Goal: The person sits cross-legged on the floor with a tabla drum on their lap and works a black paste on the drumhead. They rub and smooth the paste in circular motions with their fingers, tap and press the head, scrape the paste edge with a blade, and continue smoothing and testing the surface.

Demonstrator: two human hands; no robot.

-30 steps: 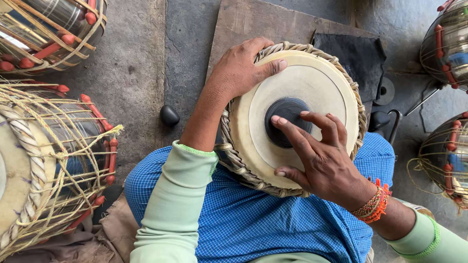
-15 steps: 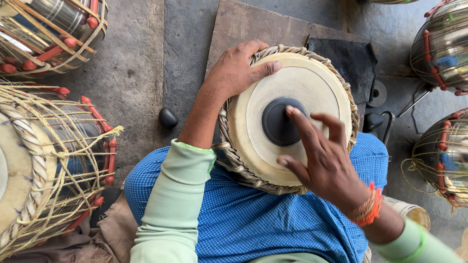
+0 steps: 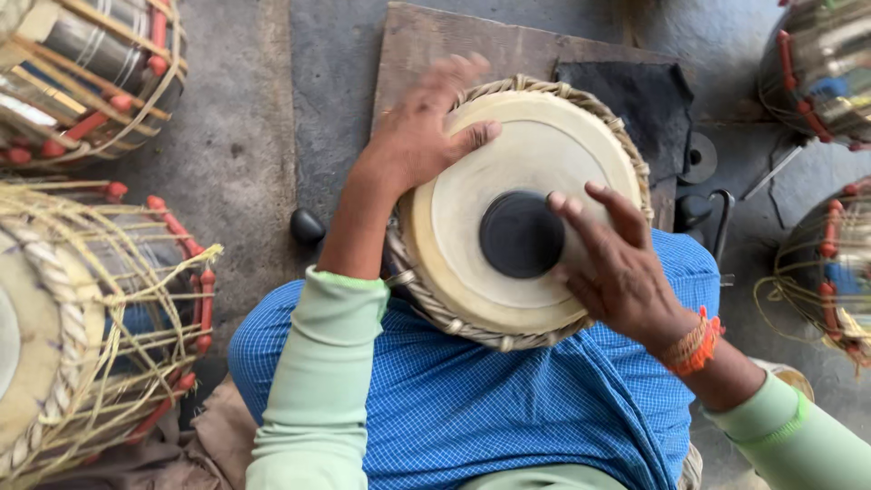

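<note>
**Hands on a small drum held in the lap**

A wooden board (image 3: 508, 45) and a dark cloth (image 3: 635, 91) lie on the grey concrete floor (image 3: 245, 118) behind the drum, with a small black knob (image 3: 307, 225) just left of it. Larger drums laced with cord and red pegs (image 3: 100, 299) crowd the left edge, another (image 3: 82, 73) sits at top left, and metal-bodied ones (image 3: 821, 68) stand at right; none blocks the hands.

The drum (image 3: 517, 218) rests tilted on the person's blue checked cloth (image 3: 490, 399). Its round head is smooth, pale skin with a matte black disc at the middle, ringed by a braided hide rim.

The left hand (image 3: 422, 136) grips the upper left rim, thumb lying on the skin. The right hand (image 3: 621, 268) is open, fingers spread, its fingertips (image 3: 555, 201) at the edge of the black disc; an orange thread band circles the wrist.

Half a second ago the right hand's fingers lay farther across the disc; the left hand has kept its grip on the rim
</note>
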